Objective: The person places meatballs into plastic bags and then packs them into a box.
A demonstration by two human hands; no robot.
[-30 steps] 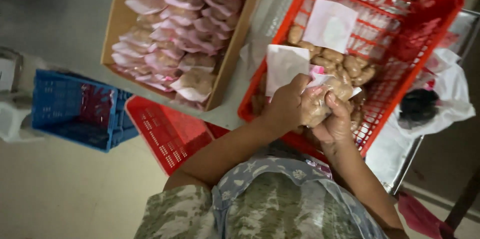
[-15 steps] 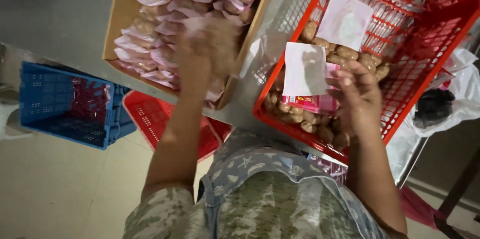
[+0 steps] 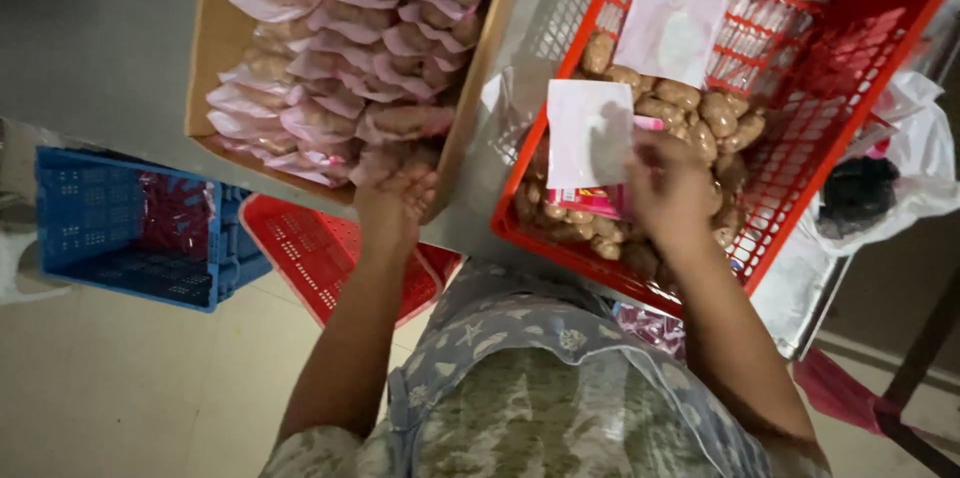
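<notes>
Pale floor tiles fill the lower left of the head view, where a blue crate [image 3: 130,228] and a flat red crate [image 3: 330,253] sit below a metal table [image 3: 520,88]. At upper centre a cardboard box [image 3: 215,48] holds rows of pink-edged packets [image 3: 350,38]. The left hand [image 3: 395,200] hovers at the box's near edge, fingers loosely spread over the nearest packet; whether it grips it, I cannot tell. At upper right a red basket [image 3: 880,48] holds brown nuts [image 3: 700,108] and white empty bags [image 3: 670,28]. The right hand [image 3: 670,188] pinches a pink-trimmed bag [image 3: 590,138] there.
</notes>
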